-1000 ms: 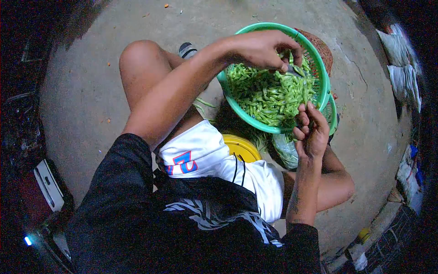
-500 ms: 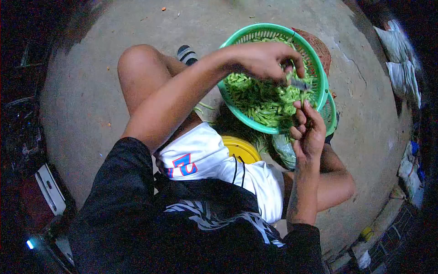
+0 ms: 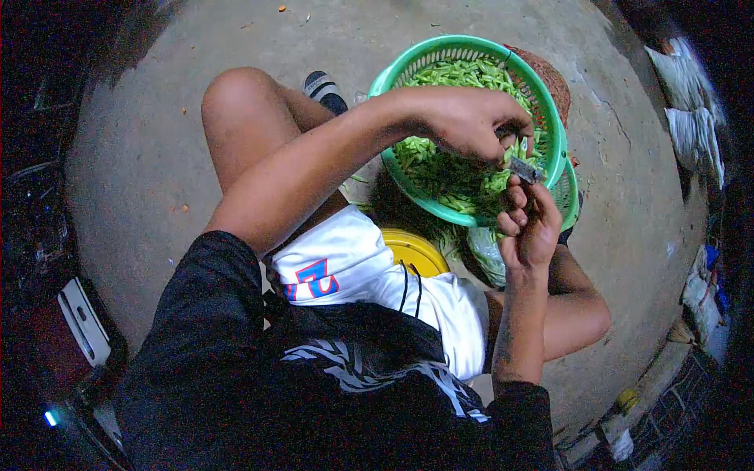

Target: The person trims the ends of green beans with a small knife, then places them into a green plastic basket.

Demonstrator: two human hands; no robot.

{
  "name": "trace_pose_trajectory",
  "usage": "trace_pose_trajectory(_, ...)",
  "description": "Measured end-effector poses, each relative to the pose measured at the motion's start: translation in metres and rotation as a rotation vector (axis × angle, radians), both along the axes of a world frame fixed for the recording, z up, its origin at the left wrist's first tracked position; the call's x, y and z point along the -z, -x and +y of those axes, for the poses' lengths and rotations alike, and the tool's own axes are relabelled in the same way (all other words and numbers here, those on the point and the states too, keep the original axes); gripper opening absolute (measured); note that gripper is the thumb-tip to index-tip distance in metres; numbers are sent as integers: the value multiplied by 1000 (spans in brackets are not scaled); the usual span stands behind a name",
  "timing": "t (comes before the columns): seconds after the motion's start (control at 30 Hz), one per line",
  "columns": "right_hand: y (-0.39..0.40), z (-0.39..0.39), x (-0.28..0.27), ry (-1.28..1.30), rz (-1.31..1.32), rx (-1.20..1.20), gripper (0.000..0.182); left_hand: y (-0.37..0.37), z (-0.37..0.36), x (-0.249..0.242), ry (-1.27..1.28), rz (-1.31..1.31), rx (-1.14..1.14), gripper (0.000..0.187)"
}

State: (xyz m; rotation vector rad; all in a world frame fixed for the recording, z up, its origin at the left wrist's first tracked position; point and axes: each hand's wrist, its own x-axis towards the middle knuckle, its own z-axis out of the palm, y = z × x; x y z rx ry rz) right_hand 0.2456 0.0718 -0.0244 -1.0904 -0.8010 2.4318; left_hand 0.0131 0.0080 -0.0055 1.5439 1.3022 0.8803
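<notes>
My left hand (image 3: 479,125) reaches across over a green plastic basket (image 3: 382,82) with its fingers curled around a small dark metal blade (image 3: 525,170). Just below, my right hand (image 3: 534,224) is closed in a pinch, its fingertips against the blade's end. The slim green bean it pinches is mostly hidden there. Many cut green bean pieces (image 3: 463,74) lie in the basket under both hands, partly in my left hand's shadow.
A second green basket (image 3: 569,196) and a reddish-brown woven item (image 3: 550,74) sit beside the first. Between my legs are a yellow round container (image 3: 412,251) and a clear plastic bag (image 3: 487,255). White sacks (image 3: 695,141) lie at the right on the concrete floor.
The blade has moved down and slightly right to my right hand's fingertips. My left hand has shifted a little right. The bean that showed above my right fingertips is now mostly hidden.
</notes>
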Motion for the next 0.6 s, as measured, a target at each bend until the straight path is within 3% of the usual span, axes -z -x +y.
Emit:
trace_pose_trajectory(0.23, 6, 1, -7, -5, 60, -46, 22, 23, 4, 11, -17, -226, 1, 28)
trace_pose_trajectory(0.4, 5, 3, -6, 54, 83, -23, 21, 28, 7, 14, -2, -158, -83, 32)
trace_pose_trajectory(0.47, 5, 1, -6, 59, 84, -22, 21, 12, 4, 9, -77, -34, -28, 36)
trace_pose_trajectory(0.6, 4, -2, -6, 23, 70, 33, 21, 11, 6, 9, 21, -220, 88, 40)
